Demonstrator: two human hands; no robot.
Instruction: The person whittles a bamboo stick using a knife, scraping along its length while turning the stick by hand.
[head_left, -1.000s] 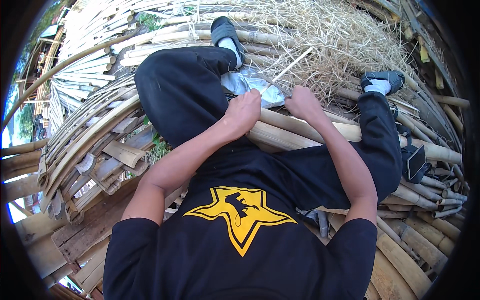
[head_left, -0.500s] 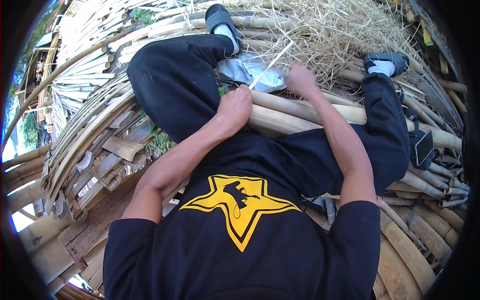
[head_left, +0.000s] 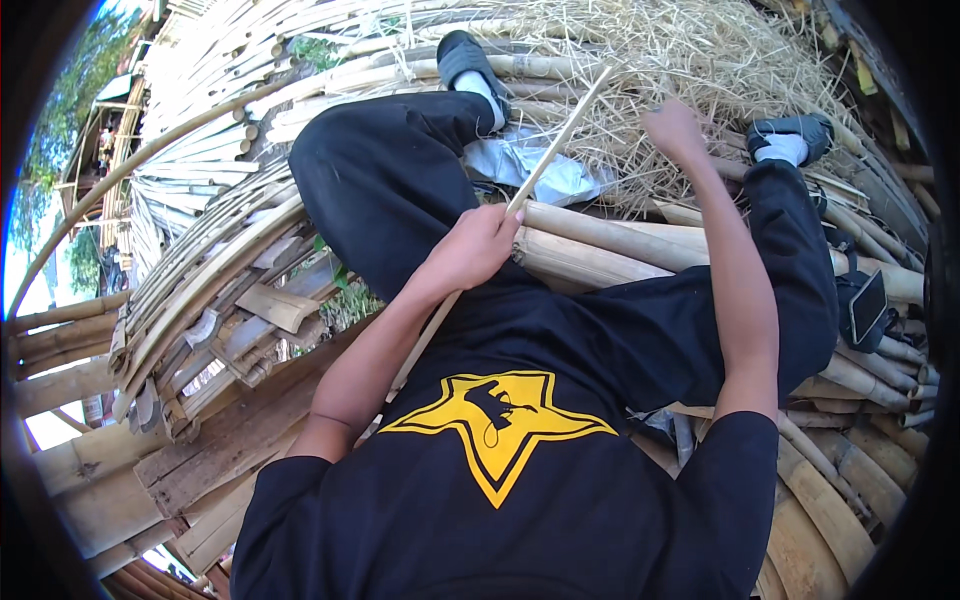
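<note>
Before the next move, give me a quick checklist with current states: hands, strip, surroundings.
1. Left hand closed around the pale strip: ok.
2. Right hand apart from the strip: ok, it is off to the strip's right, in front of the straw.
3. Contents of the right hand identified: cannot tell, too small and unclear.
4. Strip's upper end in view: ok, seen against the straw.
5. Strip's lower part fully visible: not ok, it is partly hidden by the left forearm.
6. Strip off the silvery sheet: cannot tell, it crosses in front of it in this view.
</note>
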